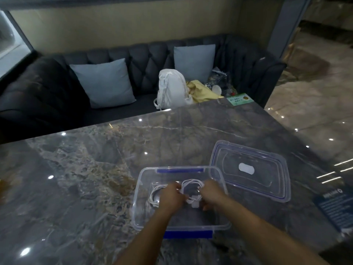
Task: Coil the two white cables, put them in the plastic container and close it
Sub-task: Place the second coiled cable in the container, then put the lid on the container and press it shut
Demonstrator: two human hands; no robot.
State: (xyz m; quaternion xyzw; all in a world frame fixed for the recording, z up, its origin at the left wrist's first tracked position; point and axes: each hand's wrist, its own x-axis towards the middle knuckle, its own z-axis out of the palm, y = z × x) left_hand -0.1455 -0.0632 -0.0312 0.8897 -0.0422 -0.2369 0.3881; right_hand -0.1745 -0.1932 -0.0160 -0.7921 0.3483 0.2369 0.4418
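A clear plastic container (142, 190) with blue clips stands open on the marble table. Both of my hands reach down into it. My left hand (170, 197) grips one coiled white cable (155, 190) at the container's left side. My right hand (212, 194) holds the other coiled white cable (192, 183) with its white plug (194, 201), at the middle. The two coils lie close together between my hands. The clear lid (250, 171) with a white oval patch lies flat on the table, to the right of the container and touching its far right corner.
The grey marble table (95, 169) spreads wide to the left and behind. A blue leaflet (334, 209) lies at the right edge and a green card (239, 99) at the far corner. Behind stands a dark sofa (47, 88) with cushions, a white backpack (172, 88) and yellow cloth.
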